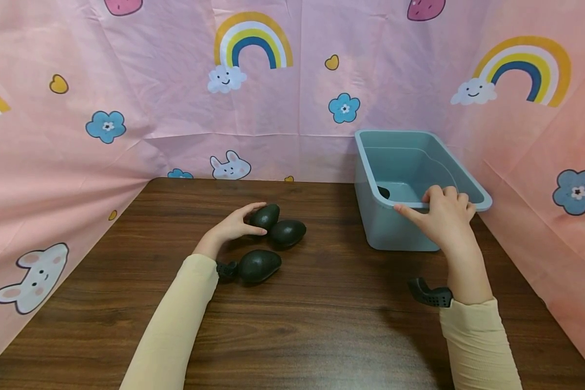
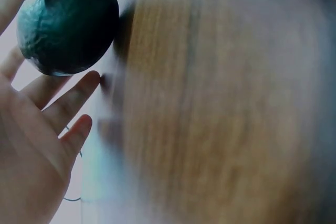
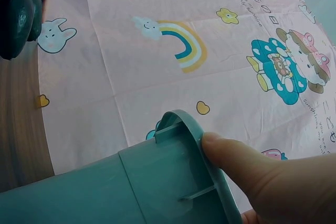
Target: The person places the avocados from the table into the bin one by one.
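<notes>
In the head view you are getting bright, even light, with a pale glare spreading over the tabletop (image 1: 343, 346) between five and six o'clock and a soft shadow falling near half past four. In the left wrist view, the wood is blurring badly toward three o'clock, white is washing out around ten, and the left hand (image 2: 31, 137) is showing clearer. The right wrist view is looking dimmer, its printed cloth (image 3: 131, 93) reading fairly crisply.

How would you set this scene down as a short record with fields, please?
Left hand: thumb and fingers around the far avocado
Right hand: grips the near rim of the blue-grey bin
Loose on table: middle avocado; near avocado, closer to the person
Visible in bin: one dark object, partly hidden
Backdrop: pink cloth with rainbows, flowers, rabbits
</notes>
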Demonstrator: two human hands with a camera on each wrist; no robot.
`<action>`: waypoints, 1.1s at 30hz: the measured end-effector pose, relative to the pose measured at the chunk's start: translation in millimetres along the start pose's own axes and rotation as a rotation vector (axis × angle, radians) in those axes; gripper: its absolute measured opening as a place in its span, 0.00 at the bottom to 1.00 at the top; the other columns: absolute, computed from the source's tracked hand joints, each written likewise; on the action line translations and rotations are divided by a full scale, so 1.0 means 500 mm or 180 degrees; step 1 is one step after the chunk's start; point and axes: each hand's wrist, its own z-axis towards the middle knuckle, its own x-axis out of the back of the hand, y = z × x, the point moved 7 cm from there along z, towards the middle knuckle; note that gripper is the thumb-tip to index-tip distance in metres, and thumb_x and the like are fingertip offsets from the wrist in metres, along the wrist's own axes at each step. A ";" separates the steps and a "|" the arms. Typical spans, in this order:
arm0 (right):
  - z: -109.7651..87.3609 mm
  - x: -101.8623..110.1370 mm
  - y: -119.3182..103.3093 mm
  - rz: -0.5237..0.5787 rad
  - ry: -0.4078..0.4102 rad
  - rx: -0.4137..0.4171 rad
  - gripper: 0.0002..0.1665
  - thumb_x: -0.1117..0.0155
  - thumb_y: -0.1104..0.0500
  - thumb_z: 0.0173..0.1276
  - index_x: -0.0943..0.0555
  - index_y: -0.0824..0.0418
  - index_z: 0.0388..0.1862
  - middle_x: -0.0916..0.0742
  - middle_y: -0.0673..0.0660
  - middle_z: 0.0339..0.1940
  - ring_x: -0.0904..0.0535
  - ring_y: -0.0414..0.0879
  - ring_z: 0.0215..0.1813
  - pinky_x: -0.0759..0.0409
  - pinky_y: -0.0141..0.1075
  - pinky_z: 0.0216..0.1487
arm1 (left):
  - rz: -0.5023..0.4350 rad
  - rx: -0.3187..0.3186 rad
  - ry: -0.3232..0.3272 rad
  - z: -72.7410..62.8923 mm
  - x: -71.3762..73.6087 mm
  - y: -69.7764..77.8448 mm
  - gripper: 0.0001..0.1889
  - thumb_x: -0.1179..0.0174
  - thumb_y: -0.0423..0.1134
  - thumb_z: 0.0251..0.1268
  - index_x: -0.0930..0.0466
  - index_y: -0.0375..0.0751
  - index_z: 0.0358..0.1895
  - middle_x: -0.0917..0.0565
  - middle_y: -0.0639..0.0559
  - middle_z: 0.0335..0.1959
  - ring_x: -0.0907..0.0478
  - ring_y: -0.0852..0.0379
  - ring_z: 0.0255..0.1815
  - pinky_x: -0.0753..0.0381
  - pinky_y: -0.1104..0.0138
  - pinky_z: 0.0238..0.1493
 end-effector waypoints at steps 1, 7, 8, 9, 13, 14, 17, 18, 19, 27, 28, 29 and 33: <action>0.000 0.000 0.000 0.0000 -0.0002 0.0001 0.45 0.42 0.27 0.59 0.32 0.69 0.43 0.33 0.70 0.42 0.43 0.71 0.50 0.54 0.69 0.52 | -0.0008 0.0006 -0.0002 -0.001 0.000 0.001 0.43 0.30 0.40 0.57 0.45 0.46 0.75 0.37 0.42 0.69 0.36 0.43 0.65 0.33 0.47 0.59; 0.000 -0.001 0.000 -0.0007 -0.0010 -0.0003 0.45 0.43 0.27 0.59 0.32 0.69 0.43 0.33 0.70 0.42 0.43 0.71 0.50 0.54 0.69 0.52 | -0.0026 0.0019 0.0016 -0.001 0.001 -0.002 0.43 0.30 0.39 0.57 0.44 0.45 0.75 0.36 0.41 0.68 0.36 0.42 0.64 0.34 0.47 0.58; 0.000 -0.001 0.000 -0.0009 -0.0010 -0.0001 0.45 0.43 0.27 0.59 0.32 0.69 0.43 0.33 0.70 0.42 0.43 0.71 0.50 0.54 0.69 0.52 | -0.0010 0.0026 0.0030 -0.002 0.002 -0.003 0.43 0.30 0.39 0.57 0.44 0.45 0.74 0.36 0.41 0.68 0.37 0.42 0.65 0.34 0.46 0.59; 0.000 -0.001 0.000 -0.0011 -0.0011 -0.0001 0.45 0.43 0.27 0.59 0.32 0.69 0.43 0.33 0.70 0.41 0.43 0.71 0.50 0.54 0.69 0.52 | 0.0010 0.0023 0.0034 -0.002 0.003 -0.004 0.43 0.30 0.39 0.57 0.44 0.44 0.74 0.36 0.40 0.68 0.37 0.41 0.65 0.35 0.46 0.59; 0.001 -0.002 0.000 -0.0014 -0.0013 0.0002 0.45 0.43 0.27 0.59 0.32 0.69 0.43 0.33 0.69 0.41 0.43 0.71 0.50 0.53 0.68 0.52 | 0.0077 0.0059 0.0081 -0.003 0.006 -0.009 0.42 0.30 0.41 0.57 0.43 0.44 0.74 0.37 0.40 0.69 0.40 0.41 0.68 0.39 0.45 0.62; 0.001 -0.002 0.000 -0.0017 -0.0012 0.0001 0.45 0.43 0.27 0.59 0.32 0.69 0.43 0.33 0.69 0.41 0.43 0.71 0.50 0.53 0.68 0.52 | 0.0083 0.0066 0.0094 -0.004 0.007 -0.010 0.42 0.30 0.42 0.57 0.43 0.44 0.74 0.37 0.40 0.69 0.41 0.41 0.68 0.39 0.44 0.63; 0.001 -0.003 0.000 -0.0024 -0.0022 -0.0004 0.45 0.43 0.26 0.59 0.32 0.69 0.43 0.32 0.69 0.42 0.43 0.71 0.50 0.53 0.69 0.52 | 0.0097 0.0092 0.0150 -0.006 0.011 -0.013 0.42 0.30 0.42 0.57 0.41 0.44 0.73 0.37 0.39 0.69 0.42 0.40 0.69 0.40 0.44 0.63; 0.001 -0.003 0.000 -0.0025 -0.0026 -0.0006 0.45 0.43 0.26 0.59 0.32 0.69 0.44 0.32 0.69 0.42 0.43 0.71 0.50 0.53 0.69 0.52 | 0.0101 0.0101 0.0168 -0.007 0.013 -0.014 0.42 0.30 0.43 0.57 0.41 0.44 0.73 0.37 0.39 0.69 0.43 0.40 0.69 0.40 0.44 0.63; 0.001 -0.004 0.001 -0.0026 -0.0031 -0.0010 0.45 0.43 0.26 0.59 0.32 0.69 0.44 0.32 0.69 0.42 0.43 0.71 0.50 0.53 0.69 0.52 | 0.0101 0.0114 0.0185 -0.008 0.014 -0.015 0.42 0.30 0.43 0.56 0.41 0.44 0.73 0.37 0.38 0.69 0.43 0.40 0.69 0.40 0.44 0.63; 0.000 -0.001 0.001 -0.0021 -0.0017 -0.0014 0.45 0.43 0.26 0.59 0.32 0.69 0.44 0.33 0.69 0.42 0.43 0.71 0.50 0.54 0.68 0.52 | 0.0046 0.0199 0.0300 -0.015 0.022 -0.021 0.41 0.29 0.44 0.55 0.38 0.46 0.72 0.36 0.38 0.68 0.42 0.39 0.68 0.40 0.44 0.63; 0.000 -0.001 0.001 -0.0017 -0.0016 -0.0010 0.45 0.43 0.26 0.59 0.32 0.69 0.44 0.33 0.70 0.42 0.44 0.71 0.50 0.54 0.68 0.52 | 0.0041 0.0210 0.0320 -0.015 0.023 -0.022 0.41 0.29 0.45 0.55 0.38 0.47 0.72 0.36 0.39 0.67 0.41 0.39 0.68 0.39 0.44 0.62; 0.000 -0.001 0.001 -0.0015 -0.0017 -0.0006 0.45 0.43 0.26 0.59 0.32 0.69 0.44 0.33 0.70 0.42 0.44 0.71 0.50 0.54 0.68 0.52 | 0.0027 0.0219 0.0340 -0.016 0.025 -0.022 0.40 0.29 0.45 0.55 0.37 0.47 0.72 0.35 0.39 0.67 0.41 0.40 0.67 0.38 0.44 0.62; -0.001 -0.001 0.000 -0.0011 -0.0026 -0.0003 0.45 0.43 0.26 0.59 0.32 0.69 0.44 0.33 0.69 0.41 0.44 0.71 0.50 0.54 0.68 0.52 | -0.0065 0.0247 0.0420 -0.025 0.028 -0.008 0.39 0.30 0.43 0.56 0.37 0.45 0.72 0.34 0.37 0.65 0.37 0.39 0.64 0.35 0.45 0.59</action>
